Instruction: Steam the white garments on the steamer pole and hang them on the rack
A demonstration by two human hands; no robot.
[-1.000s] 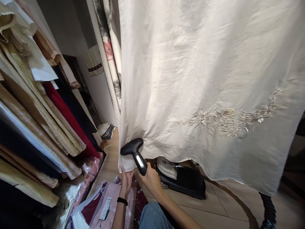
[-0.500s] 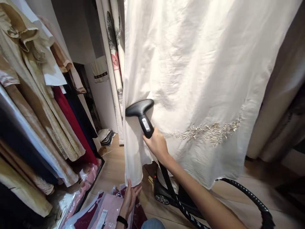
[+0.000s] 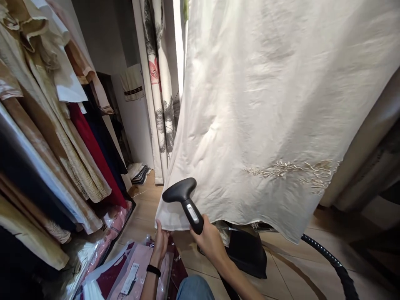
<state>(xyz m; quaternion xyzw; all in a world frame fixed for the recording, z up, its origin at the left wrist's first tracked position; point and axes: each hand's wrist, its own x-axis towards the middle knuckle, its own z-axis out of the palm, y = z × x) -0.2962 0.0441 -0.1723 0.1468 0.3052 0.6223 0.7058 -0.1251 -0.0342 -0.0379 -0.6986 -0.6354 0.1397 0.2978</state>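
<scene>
A white garment point(image 3: 250, 104) with gold floral embroidery point(image 3: 290, 170) low on its right side hangs in front of me. My right hand point(image 3: 208, 237) is wrapped round the handle of a black garment steamer head point(image 3: 181, 191). Its wide head lies against the cloth near the lower left corner. My left hand point(image 3: 161, 241), a black band on its wrist, pinches the bottom left corner of the hem and holds it out to the left. The steamer's black base point(image 3: 246, 252) stands on the floor, partly hidden behind the garment.
Several garments point(image 3: 46, 125) hang in a row along the left. Plastic-wrapped clothes point(image 3: 131, 271) lie on the floor below my left hand. A black hose point(image 3: 328, 258) curves over the wooden floor at right. Patterned curtains point(image 3: 159, 104) hang behind the garment, and my knee point(image 3: 195, 287) shows below.
The steamer head has moved down the cloth towards the hem with my right hand. My left hand has drawn the hem corner up and left, so the cloth now spreads out tauter.
</scene>
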